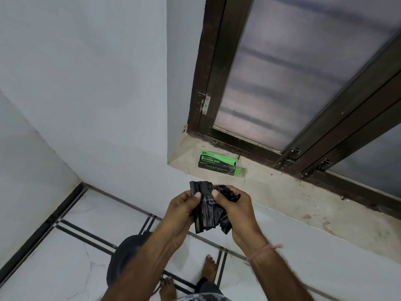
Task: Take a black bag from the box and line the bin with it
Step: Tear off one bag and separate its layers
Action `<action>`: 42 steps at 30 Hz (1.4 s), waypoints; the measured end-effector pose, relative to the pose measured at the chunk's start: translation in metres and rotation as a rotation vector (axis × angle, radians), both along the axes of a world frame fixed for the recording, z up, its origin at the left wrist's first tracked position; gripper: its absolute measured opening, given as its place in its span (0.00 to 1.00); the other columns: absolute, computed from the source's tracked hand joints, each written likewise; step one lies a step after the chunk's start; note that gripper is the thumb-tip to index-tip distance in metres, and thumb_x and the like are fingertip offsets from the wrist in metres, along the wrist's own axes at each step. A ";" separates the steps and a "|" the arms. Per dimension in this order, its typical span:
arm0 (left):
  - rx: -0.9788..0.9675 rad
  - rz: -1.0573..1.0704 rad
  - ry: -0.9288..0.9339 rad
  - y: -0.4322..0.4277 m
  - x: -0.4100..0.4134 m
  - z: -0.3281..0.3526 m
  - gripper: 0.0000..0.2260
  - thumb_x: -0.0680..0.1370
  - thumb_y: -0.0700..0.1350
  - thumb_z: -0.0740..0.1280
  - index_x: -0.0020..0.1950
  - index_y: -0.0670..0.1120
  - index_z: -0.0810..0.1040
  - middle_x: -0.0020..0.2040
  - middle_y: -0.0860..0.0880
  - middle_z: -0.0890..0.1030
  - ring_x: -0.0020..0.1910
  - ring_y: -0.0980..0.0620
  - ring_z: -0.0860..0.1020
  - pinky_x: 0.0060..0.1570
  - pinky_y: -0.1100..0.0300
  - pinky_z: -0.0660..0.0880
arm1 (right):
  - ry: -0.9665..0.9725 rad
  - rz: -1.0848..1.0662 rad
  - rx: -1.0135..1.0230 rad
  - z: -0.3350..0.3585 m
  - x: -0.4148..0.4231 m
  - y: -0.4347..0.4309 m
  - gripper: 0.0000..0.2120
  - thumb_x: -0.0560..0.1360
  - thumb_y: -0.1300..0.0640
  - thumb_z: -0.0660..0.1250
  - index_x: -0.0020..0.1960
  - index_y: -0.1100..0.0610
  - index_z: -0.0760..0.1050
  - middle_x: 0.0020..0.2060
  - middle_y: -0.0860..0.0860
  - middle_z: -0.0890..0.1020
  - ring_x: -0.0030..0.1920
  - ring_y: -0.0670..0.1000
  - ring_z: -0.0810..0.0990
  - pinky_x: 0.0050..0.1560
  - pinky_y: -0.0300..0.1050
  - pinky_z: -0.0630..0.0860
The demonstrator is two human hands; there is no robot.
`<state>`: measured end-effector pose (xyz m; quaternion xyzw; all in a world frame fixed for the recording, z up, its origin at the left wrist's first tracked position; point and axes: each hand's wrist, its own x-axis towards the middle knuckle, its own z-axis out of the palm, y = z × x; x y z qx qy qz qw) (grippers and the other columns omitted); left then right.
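Note:
A folded black bag (209, 213) hangs between my two hands in front of the window sill. My left hand (182, 210) pinches its left edge with thumb on top. Gripping the crumpled right part is my right hand (235, 210). The green and black garbage bag box (218, 162) lies flat on the sill (282, 192), its right end flap open, a little beyond the hands. The black round bin (125, 257) stands on the floor below my left forearm, which covers part of it.
A dark-framed frosted window (282, 72) rises behind the sill. Grey walls meet in a corner at the left. The floor is white tile with black strips (86, 235). My bare feet (208, 268) stand to the right of the bin.

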<state>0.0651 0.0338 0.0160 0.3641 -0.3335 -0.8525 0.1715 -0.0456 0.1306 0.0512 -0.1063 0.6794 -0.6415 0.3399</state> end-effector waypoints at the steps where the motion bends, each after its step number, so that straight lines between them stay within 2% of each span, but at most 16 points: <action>1: 0.008 0.002 -0.011 -0.001 0.000 0.000 0.10 0.84 0.41 0.65 0.61 0.39 0.83 0.57 0.37 0.86 0.54 0.41 0.85 0.56 0.45 0.82 | -0.002 -0.001 0.002 -0.001 -0.001 0.000 0.05 0.77 0.65 0.73 0.53 0.64 0.84 0.46 0.61 0.88 0.44 0.54 0.87 0.45 0.43 0.83; 4: -0.013 -0.020 -0.040 -0.002 0.002 -0.001 0.12 0.86 0.44 0.62 0.63 0.42 0.83 0.58 0.38 0.86 0.59 0.39 0.83 0.62 0.37 0.78 | -0.005 -0.007 0.024 -0.004 -0.003 -0.001 0.05 0.79 0.65 0.70 0.53 0.63 0.83 0.47 0.61 0.88 0.46 0.54 0.86 0.47 0.44 0.83; 7: -0.019 -0.030 -0.022 -0.001 0.003 0.001 0.14 0.86 0.47 0.61 0.65 0.42 0.81 0.60 0.38 0.85 0.63 0.37 0.82 0.66 0.35 0.76 | 0.009 0.006 0.053 -0.006 -0.003 -0.002 0.05 0.81 0.66 0.66 0.52 0.62 0.81 0.44 0.57 0.86 0.45 0.53 0.84 0.49 0.47 0.81; 11: -0.043 -0.023 -0.011 -0.001 0.002 0.002 0.20 0.77 0.46 0.72 0.65 0.38 0.78 0.55 0.37 0.86 0.54 0.39 0.85 0.56 0.40 0.82 | 0.023 0.017 0.078 -0.006 -0.002 -0.003 0.06 0.83 0.65 0.64 0.51 0.60 0.80 0.45 0.57 0.85 0.47 0.53 0.82 0.51 0.49 0.78; 13: -0.051 -0.020 -0.017 -0.001 0.002 0.002 0.14 0.79 0.42 0.71 0.63 0.38 0.79 0.53 0.37 0.86 0.50 0.41 0.85 0.50 0.46 0.83 | 0.011 0.017 0.074 -0.006 -0.001 -0.004 0.07 0.84 0.62 0.63 0.53 0.60 0.80 0.48 0.60 0.85 0.49 0.54 0.82 0.53 0.50 0.78; 14: -0.047 -0.027 -0.008 -0.001 0.002 0.001 0.12 0.81 0.41 0.69 0.63 0.38 0.81 0.54 0.37 0.86 0.51 0.42 0.85 0.52 0.47 0.82 | -0.005 0.024 0.053 -0.006 -0.001 -0.004 0.08 0.84 0.60 0.64 0.54 0.61 0.80 0.50 0.62 0.85 0.50 0.55 0.83 0.53 0.51 0.79; 17: -0.037 -0.048 0.002 -0.002 0.004 0.001 0.11 0.85 0.43 0.64 0.62 0.41 0.83 0.55 0.38 0.87 0.51 0.44 0.86 0.54 0.47 0.81 | -0.036 0.065 -0.003 -0.003 0.001 -0.003 0.12 0.80 0.54 0.70 0.53 0.64 0.79 0.42 0.60 0.84 0.44 0.53 0.83 0.47 0.46 0.79; 19: -0.056 -0.055 -0.021 -0.003 0.004 0.002 0.12 0.86 0.45 0.62 0.62 0.42 0.83 0.54 0.39 0.87 0.48 0.45 0.86 0.49 0.48 0.81 | -0.027 0.066 -0.002 0.000 0.000 -0.003 0.09 0.76 0.57 0.75 0.48 0.62 0.79 0.37 0.54 0.83 0.40 0.51 0.81 0.40 0.40 0.79; 22: -0.083 -0.053 -0.030 -0.004 0.004 0.002 0.13 0.84 0.47 0.66 0.63 0.41 0.81 0.56 0.36 0.86 0.51 0.41 0.85 0.53 0.42 0.80 | -0.029 0.049 0.019 0.000 0.000 -0.003 0.07 0.76 0.62 0.75 0.44 0.60 0.78 0.34 0.51 0.82 0.38 0.51 0.82 0.38 0.41 0.79; 25: -0.098 -0.051 -0.031 -0.003 0.005 0.000 0.12 0.82 0.42 0.68 0.64 0.41 0.82 0.58 0.35 0.85 0.54 0.40 0.85 0.56 0.44 0.81 | -0.037 0.035 0.015 -0.001 -0.002 -0.002 0.06 0.76 0.66 0.74 0.45 0.59 0.77 0.37 0.54 0.82 0.40 0.53 0.82 0.42 0.44 0.79; 29: -0.073 -0.068 -0.014 -0.003 0.004 -0.001 0.12 0.86 0.43 0.62 0.63 0.42 0.83 0.56 0.37 0.86 0.52 0.43 0.84 0.48 0.51 0.81 | 0.005 0.032 0.032 -0.004 -0.002 -0.002 0.07 0.78 0.71 0.68 0.51 0.62 0.81 0.48 0.58 0.87 0.49 0.53 0.84 0.53 0.46 0.81; 32: -0.080 -0.061 -0.014 -0.002 0.002 0.002 0.14 0.82 0.46 0.69 0.65 0.42 0.80 0.56 0.39 0.86 0.51 0.45 0.85 0.43 0.56 0.81 | 0.041 0.039 0.052 -0.005 -0.002 -0.003 0.08 0.79 0.69 0.67 0.52 0.61 0.83 0.50 0.59 0.87 0.50 0.53 0.85 0.55 0.47 0.80; 34: -0.086 -0.033 -0.043 -0.002 0.000 0.001 0.17 0.78 0.40 0.73 0.66 0.40 0.78 0.57 0.37 0.86 0.50 0.44 0.86 0.42 0.55 0.81 | 0.032 0.033 0.039 -0.006 -0.002 -0.003 0.05 0.79 0.66 0.70 0.52 0.61 0.84 0.49 0.60 0.87 0.49 0.54 0.85 0.55 0.49 0.81; 37: -0.086 -0.015 -0.048 -0.003 0.000 -0.002 0.14 0.80 0.35 0.70 0.65 0.37 0.79 0.57 0.35 0.85 0.51 0.42 0.86 0.48 0.50 0.84 | 0.002 0.033 0.026 -0.008 -0.003 -0.003 0.05 0.79 0.65 0.71 0.54 0.61 0.84 0.49 0.59 0.88 0.49 0.53 0.86 0.52 0.45 0.82; 40: -0.057 -0.029 -0.043 -0.003 0.001 -0.004 0.11 0.84 0.37 0.64 0.64 0.39 0.82 0.57 0.35 0.86 0.56 0.38 0.84 0.60 0.40 0.80 | -0.050 0.038 0.008 -0.009 -0.003 -0.003 0.08 0.81 0.66 0.67 0.56 0.61 0.83 0.49 0.59 0.88 0.49 0.54 0.87 0.49 0.43 0.83; 42: -0.062 -0.033 -0.044 -0.004 0.001 -0.005 0.13 0.85 0.38 0.61 0.65 0.40 0.82 0.58 0.36 0.86 0.58 0.39 0.84 0.63 0.42 0.79 | -0.057 0.048 0.008 -0.009 -0.004 -0.003 0.09 0.82 0.66 0.65 0.57 0.62 0.83 0.49 0.58 0.88 0.48 0.52 0.87 0.45 0.39 0.81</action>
